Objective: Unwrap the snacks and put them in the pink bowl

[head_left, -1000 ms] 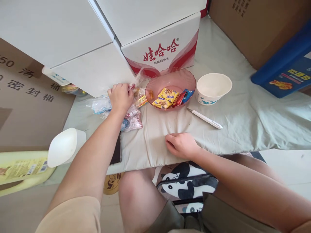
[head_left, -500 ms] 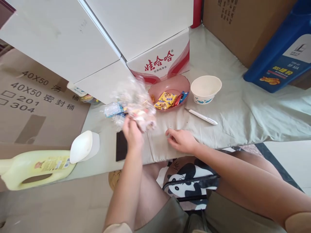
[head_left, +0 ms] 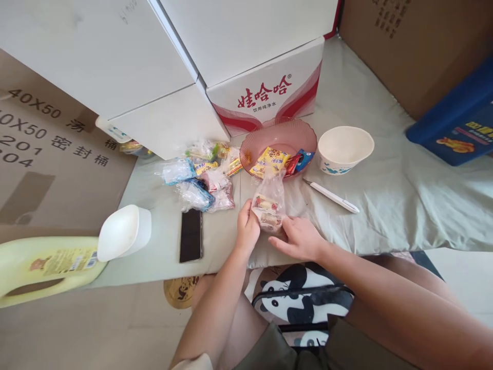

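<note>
My left hand (head_left: 247, 228) is closed on the left edge of a small clear plastic bag (head_left: 268, 205) with wrapped sweets inside. At the bag's lower right corner, my right hand (head_left: 300, 239) grips it, fingers bent. Just beyond the bag sits a pink ribbed plastic bowl (head_left: 254, 139) holding yellow packets (head_left: 270, 161) and a blue and red packet (head_left: 304, 161). To the left lies a pile of clear bags of small packaged snacks (head_left: 215, 180). A white utility knife (head_left: 333, 197) lies right of the bowl, its tip toward it.
A paper bowl (head_left: 344, 149) stands at the right. A black phone (head_left: 191, 236), a white plastic tub (head_left: 127, 232) and a pale yellow jug (head_left: 57, 264) are on the left. White cartons (head_left: 265, 103) line the back; a blue container (head_left: 458, 123) stands far right.
My left hand has brought the bag from over the snack pile rightward and closer to me. My right hand has come to its lower corner. The view has shifted slightly.
</note>
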Action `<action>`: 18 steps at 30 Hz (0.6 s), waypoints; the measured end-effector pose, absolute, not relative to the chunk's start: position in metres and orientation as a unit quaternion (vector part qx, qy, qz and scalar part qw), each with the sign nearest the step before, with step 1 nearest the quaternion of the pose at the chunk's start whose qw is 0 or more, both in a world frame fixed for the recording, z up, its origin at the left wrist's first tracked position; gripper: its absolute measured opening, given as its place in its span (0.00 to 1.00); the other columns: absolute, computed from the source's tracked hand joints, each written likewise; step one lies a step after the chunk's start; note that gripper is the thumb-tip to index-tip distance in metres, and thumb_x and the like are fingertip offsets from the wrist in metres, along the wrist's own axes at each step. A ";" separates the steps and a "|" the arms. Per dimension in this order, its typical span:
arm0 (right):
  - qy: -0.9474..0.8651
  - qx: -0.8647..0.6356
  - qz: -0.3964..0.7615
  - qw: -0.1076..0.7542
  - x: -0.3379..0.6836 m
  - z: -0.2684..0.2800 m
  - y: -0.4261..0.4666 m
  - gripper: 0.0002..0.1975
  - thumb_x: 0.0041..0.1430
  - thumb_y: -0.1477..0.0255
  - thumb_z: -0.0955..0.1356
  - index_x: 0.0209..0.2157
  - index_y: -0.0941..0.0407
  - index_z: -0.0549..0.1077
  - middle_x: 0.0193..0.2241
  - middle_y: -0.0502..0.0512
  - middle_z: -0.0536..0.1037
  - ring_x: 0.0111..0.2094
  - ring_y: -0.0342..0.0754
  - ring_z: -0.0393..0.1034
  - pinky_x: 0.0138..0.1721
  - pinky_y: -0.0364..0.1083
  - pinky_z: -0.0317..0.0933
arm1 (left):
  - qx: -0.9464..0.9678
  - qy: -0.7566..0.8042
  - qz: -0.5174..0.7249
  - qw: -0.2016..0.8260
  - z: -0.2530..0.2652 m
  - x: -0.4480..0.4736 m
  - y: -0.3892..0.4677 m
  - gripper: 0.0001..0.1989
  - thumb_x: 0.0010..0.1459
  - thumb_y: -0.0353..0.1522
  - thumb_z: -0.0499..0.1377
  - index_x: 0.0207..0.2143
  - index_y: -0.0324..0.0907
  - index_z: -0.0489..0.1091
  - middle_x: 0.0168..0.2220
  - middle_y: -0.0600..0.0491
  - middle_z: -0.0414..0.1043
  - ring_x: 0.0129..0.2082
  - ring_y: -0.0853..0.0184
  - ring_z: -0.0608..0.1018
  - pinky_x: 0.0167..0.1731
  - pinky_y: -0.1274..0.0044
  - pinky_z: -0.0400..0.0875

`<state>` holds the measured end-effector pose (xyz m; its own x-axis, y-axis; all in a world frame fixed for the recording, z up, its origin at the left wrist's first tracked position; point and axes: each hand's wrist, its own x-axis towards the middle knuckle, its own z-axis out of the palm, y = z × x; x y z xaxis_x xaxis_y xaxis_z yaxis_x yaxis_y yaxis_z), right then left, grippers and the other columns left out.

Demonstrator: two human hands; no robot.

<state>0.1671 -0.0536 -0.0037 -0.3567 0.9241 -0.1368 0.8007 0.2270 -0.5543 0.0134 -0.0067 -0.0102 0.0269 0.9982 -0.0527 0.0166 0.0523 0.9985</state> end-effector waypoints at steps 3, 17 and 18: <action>-0.753 -0.565 0.290 0.171 0.164 -0.001 -0.052 0.16 0.62 0.58 0.60 0.42 0.57 0.64 0.27 0.56 0.78 0.28 0.53 0.73 0.28 0.45 0.51 | 0.475 0.499 0.474 0.548 -0.011 0.014 -0.006 0.17 0.58 0.46 0.61 0.35 0.41 0.74 0.32 0.52 0.77 0.33 0.66 0.77 0.35 0.76 0.71; -0.687 -0.631 0.189 0.306 0.165 -0.012 -0.052 0.21 0.57 0.62 0.63 0.50 0.58 0.64 0.37 0.61 0.79 0.31 0.53 0.73 0.26 0.45 0.55 | 0.536 0.410 0.421 0.606 -0.015 0.021 -0.022 0.27 0.48 0.45 0.69 0.46 0.44 0.65 0.46 0.49 0.74 0.46 0.63 0.77 0.47 0.72 0.72; -0.715 -0.599 0.195 0.304 0.165 -0.012 -0.054 0.21 0.57 0.63 0.64 0.50 0.57 0.64 0.38 0.60 0.78 0.31 0.51 0.73 0.27 0.45 0.56 | 0.533 0.419 0.417 0.605 -0.016 0.022 -0.021 0.25 0.49 0.45 0.69 0.44 0.43 0.67 0.42 0.50 0.76 0.44 0.63 0.78 0.46 0.72 0.72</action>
<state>0.1650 -0.0535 -0.0117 -0.0985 0.9746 0.2009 0.7377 0.2070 -0.6426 0.0219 -0.0213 -0.0156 0.3001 0.9518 -0.0627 -0.0572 0.0836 0.9949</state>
